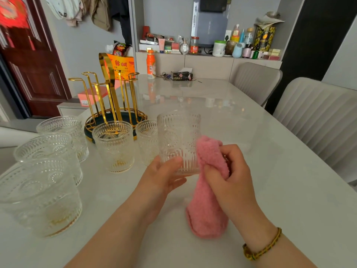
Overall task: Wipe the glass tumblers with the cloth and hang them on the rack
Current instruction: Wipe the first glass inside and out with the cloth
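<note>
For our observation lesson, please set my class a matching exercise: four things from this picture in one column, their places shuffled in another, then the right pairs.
1. cloth
2. rack
3. orange bottle
4. held tumbler

A. far end of the table
B. in the left hand
C. in the right hand
D. behind the standing tumblers

Pairs: 1-C, 2-D, 3-A, 4-B

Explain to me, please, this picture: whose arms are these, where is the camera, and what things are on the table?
No machine here: the two grips are a person's bare hands. The single picture comes from a camera worn on the head, looking forward and down. The left grip holds a patterned glass tumbler upright over the white table. The right grip pinches a pink fluffy cloth against its side. Five more tumblers stand at the left, near a gold rack.
</note>
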A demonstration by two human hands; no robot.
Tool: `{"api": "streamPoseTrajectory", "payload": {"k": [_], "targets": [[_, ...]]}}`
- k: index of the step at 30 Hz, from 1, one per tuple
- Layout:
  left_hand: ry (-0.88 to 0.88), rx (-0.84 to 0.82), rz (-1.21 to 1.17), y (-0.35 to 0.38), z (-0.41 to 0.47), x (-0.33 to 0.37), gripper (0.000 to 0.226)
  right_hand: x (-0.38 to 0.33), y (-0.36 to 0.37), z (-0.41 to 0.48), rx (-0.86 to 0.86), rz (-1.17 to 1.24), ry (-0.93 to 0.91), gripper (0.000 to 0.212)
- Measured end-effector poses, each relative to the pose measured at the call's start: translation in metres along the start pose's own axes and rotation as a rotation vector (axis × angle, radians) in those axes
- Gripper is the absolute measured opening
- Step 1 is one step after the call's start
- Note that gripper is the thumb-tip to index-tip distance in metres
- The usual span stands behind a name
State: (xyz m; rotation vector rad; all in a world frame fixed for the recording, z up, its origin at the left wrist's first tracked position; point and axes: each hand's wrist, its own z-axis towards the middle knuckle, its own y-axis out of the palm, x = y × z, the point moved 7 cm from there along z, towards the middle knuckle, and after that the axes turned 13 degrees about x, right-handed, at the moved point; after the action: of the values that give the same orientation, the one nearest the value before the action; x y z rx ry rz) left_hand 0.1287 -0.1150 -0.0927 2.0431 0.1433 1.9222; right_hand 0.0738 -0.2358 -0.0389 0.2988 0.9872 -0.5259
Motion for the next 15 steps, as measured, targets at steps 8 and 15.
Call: {"api": "streamPoseTrajectory", "payload": {"k": [8, 15], "targets": [[0.002, -0.185, 0.025, 0.018, -0.013, -0.002, 0.095, 0.006, -0.024, 0.013, 0.187, 0.084, 0.081, 0.007], [-0.064, 0.068, -0.169, 0.004, -0.003, 0.000, 0.036, 0.021, 0.006, 0.003, -0.157, -0.089, 0.227, 0.009]]}}
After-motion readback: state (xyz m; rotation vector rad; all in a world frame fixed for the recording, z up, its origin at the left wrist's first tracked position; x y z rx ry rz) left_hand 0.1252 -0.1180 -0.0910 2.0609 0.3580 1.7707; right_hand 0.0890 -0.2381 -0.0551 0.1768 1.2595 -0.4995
